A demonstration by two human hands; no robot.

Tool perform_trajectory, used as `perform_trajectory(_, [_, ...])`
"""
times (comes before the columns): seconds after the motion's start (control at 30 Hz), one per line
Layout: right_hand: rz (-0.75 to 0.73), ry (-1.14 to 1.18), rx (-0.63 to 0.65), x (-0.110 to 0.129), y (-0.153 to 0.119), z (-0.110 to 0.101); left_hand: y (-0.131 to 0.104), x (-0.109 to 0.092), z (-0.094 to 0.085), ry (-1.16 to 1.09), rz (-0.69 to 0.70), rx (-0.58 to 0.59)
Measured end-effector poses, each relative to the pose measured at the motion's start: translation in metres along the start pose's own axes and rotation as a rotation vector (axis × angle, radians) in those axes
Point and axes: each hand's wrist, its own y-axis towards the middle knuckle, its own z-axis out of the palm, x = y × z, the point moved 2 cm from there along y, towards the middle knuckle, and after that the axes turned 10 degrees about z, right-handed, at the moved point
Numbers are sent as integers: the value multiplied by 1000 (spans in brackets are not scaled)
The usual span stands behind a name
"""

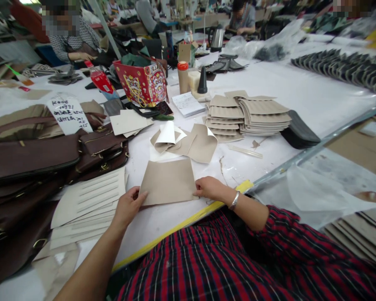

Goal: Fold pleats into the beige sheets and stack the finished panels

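"Red-and-black plaid shirt (181,267) fills the bottom, nearest the camera. Past it spreads a white-covered table (326,100), its near edge partly bound in a yellow strip."

"What is the biggest thing on it?"

"A heap of dark brown bags (28,159), covering the left side. Next come beige slotted sheets (87,200), fanned between the bags and the left hand (128,205). Beyond the right hand (209,188), toward the far side, are stacked beige pieces (263,113), layered and slightly curved. A red patterned box (138,81) stands farther back."

"Does anything crowd the work?"

"Loose beige cutouts (203,142), some overlapping, one curled to show white. They sit close behind the panel; I can't tell whether they touch it."

"Tell me about that beige panel (167,182)."

"It is on the near part of the table, between the hands, in front of the wearer. Plain and smooth-looking, it has four fairly straight sides and is narrower along the far edge. I can't tell if its near edge is raised."

"And the fingers?"

"Both hands are closed on it: the left pinches the near left corner, thumb on top; the right pinches the near right corner. A silver bracelet (234,200) circles the right wrist."
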Motion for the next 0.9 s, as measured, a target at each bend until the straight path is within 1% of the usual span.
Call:
perform_trajectory(0.07, [-14,17,-8,0,-1,1,1,3,-4,-56,3,45])
perform_trajectory(0.17, [-14,35,-10,0,0,4,0,9,-9,-3,5,84])
perform_trajectory(0.23, [-6,43,-7,0,2,5,-1,12,-10,51,12,74])
perform_trajectory(0.4, [20,83,39,3,3,3,-4,15,-7,95,31,22])
perform_trajectory(0.7, [42,104,65,4,3,3,-9,14,-6,152,73,13])
perform_trajectory(0.9, [44,110,73,5,4,3,-9,12,-4,245,106,-3])
